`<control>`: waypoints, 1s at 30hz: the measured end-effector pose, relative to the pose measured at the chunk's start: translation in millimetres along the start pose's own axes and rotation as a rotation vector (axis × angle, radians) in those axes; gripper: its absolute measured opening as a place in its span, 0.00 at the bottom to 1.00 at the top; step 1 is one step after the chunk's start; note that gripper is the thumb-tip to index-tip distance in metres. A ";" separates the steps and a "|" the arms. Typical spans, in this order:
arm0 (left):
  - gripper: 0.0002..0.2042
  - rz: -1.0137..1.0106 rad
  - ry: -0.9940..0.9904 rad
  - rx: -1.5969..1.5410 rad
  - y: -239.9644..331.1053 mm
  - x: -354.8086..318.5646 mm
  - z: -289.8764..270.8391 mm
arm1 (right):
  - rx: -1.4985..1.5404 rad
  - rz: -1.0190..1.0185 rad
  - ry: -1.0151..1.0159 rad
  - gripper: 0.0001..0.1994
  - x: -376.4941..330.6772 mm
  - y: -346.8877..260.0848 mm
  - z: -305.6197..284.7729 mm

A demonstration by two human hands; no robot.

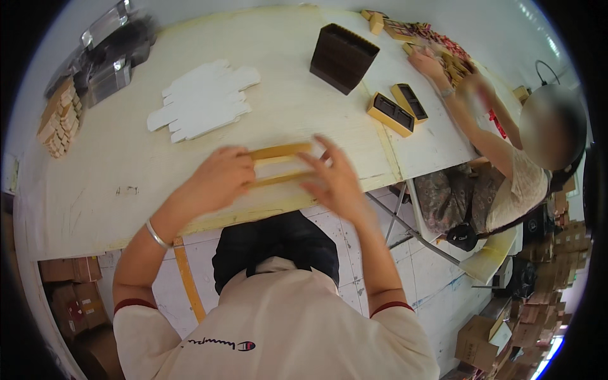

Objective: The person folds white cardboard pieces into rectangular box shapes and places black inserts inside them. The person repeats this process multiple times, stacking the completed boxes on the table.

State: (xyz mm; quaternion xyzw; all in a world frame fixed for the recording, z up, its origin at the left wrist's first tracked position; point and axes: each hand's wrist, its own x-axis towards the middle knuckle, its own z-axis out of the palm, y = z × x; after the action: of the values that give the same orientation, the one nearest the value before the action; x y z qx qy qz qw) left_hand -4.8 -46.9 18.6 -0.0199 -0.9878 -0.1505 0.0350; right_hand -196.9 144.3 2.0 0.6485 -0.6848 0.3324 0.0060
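Shirt, then yellow frame between hands

The yellow frame is thin and hollow. Its two long sides run across, side by side, with a gap between them. It is over the white table, near the table's close edge. It is blurry, so I can't tell if it touches the table.
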 end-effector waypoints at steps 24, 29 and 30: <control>0.16 0.042 0.019 -0.398 7.2 15.2 5.0 | 0.129 -0.149 -0.270 0.24 8.3 8.9 4.7; 0.17 0.039 0.129 -0.304 1.9 17.9 22.3 | 0.201 -0.171 -0.092 0.13 8.8 11.5 31.5; 0.17 0.013 0.153 -0.310 6.7 22.1 25.9 | 0.182 -0.123 -0.027 0.11 8.5 11.5 42.0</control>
State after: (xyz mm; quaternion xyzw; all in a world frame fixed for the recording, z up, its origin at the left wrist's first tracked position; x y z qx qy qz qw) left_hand -28.1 -32.1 -2.4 -0.0200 -0.9471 -0.3018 0.1076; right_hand -190.8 116.6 -32.2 0.6915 -0.6107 0.3836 -0.0416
